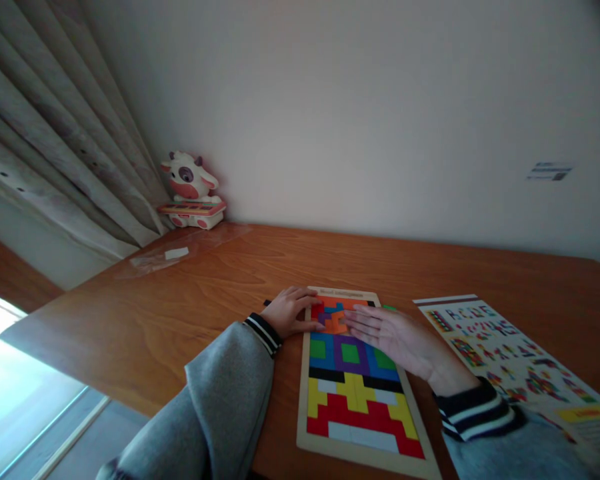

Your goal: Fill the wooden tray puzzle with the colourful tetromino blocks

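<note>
Left hand (291,312) is resting over the upper left border of the puzzle board (350,452), its fingers and thumb spreading apart, so I am reading it as released. Its fingers are reaching over the border near the top corner, and its thumb is pointing in across the board, the tip ending just beside the left end of an orange piece (338,323). Right hand (397,333) is coming across from the board's other side, palm edge low and fingers extending nearly straight; their tips are meeting the orange piece at its right end, but I cannot tell whether they are gripping it or only touching it. So the piece is sitting between the two hands, over the upper part of the board, just below a blue piece (336,308) and right beside a purple piece (325,318). Nearer to me on the board, rows of blue, purple, green, black, yellow, red and white are filling the frame. The board is lying flat on the wooden bench (260,260). A printed sheet (510,360) is lying to the right, partly under the right sleeve (480,410), and a cow toy (190,190) is standing well apart, at the far left by the curtain (55,133)
</note>
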Tool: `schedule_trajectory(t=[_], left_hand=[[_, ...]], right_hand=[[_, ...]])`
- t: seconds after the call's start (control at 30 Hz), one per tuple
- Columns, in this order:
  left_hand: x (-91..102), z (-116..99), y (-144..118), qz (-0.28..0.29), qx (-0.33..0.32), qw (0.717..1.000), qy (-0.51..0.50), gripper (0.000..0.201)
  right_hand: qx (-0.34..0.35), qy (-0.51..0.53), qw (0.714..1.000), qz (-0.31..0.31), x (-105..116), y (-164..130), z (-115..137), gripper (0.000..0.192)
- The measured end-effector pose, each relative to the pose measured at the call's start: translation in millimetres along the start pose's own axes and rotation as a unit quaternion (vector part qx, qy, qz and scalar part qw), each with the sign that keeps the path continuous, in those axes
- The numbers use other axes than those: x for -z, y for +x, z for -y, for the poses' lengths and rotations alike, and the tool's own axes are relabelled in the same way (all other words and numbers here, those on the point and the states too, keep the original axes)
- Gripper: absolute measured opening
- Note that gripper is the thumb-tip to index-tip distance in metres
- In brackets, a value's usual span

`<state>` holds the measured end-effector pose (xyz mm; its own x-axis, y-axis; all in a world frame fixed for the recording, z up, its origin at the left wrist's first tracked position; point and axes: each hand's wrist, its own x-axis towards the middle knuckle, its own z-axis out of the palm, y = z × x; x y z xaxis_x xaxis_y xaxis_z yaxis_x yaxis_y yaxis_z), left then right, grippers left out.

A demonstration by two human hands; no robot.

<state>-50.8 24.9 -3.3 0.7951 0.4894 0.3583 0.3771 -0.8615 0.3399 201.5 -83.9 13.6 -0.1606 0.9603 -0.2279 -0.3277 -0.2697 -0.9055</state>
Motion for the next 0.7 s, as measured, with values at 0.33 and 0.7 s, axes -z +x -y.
schedule_trajectory(t=[0.33, 0.7], left_hand=[[-5.9, -15.8, 14.8, -0.014, 0.004, 1.000, -0.003, 0.058], [-18.9, -34.8, 42.1, -0.079, 0.020, 0.968, -0.236, 0.037]], right_hand=[[0.077, -0.166, 0.977, -0.110, -1.3, 10.2, -10.9, 0.027], [0.214, -0.248, 0.934, -0.142, -16.3, 10.8, -7.6, 0.025]])
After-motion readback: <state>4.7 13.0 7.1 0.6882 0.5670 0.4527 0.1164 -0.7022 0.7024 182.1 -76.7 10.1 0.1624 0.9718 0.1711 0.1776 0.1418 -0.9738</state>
